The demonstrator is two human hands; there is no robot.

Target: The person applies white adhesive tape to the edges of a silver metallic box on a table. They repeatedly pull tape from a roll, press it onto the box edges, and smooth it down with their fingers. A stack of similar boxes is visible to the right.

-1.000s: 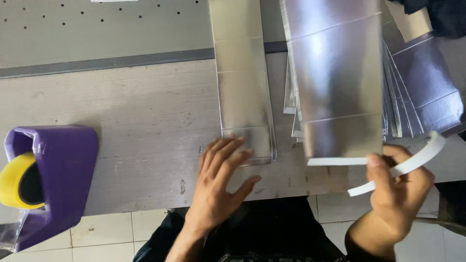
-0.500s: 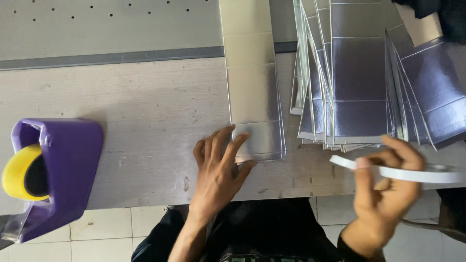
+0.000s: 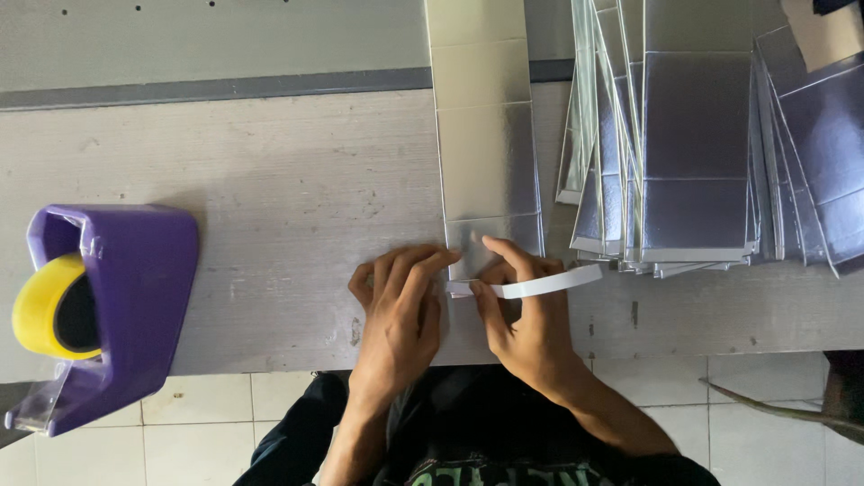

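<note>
1. White floor tiles [image 3: 270, 405] show nearest to me, below the table edge, with the person's dark clothing [image 3: 486, 432] between the two forearms.
2. I see the left hand [image 3: 396, 315] lying palm down on the pale grey wooden table [image 3: 270, 207], its fingers [image 3: 423, 270] stretched toward the near end of the long silver foil-faced card strip [image 3: 486, 153] and touching its lower left corner; the fingers are spread flat and clasp nothing.
3. I see the right hand [image 3: 526, 319] just beside the left one, pinching a narrow white tape strip [image 3: 540, 286] between thumb and fingers, with the forefinger [image 3: 504, 252] pressing on the silver card's near end.
4. That tape strip runs sideways along the card's near edge, its left end at the card and its right end lifted free beyond the hand.
5. At the left of the table stands a purple plastic tape dispenser [image 3: 126, 288] with a yellow tape roll [image 3: 40, 306] in it, well apart from both hands.
6. Right of the hands a fanned stack of silver card sheets [image 3: 693, 162] lies on the table, near the single card but apart from it.
7. Farthest off, a dark grey band [image 3: 216, 88] crosses the table, with a paler perforated surface [image 3: 180, 36] beyond.
</note>
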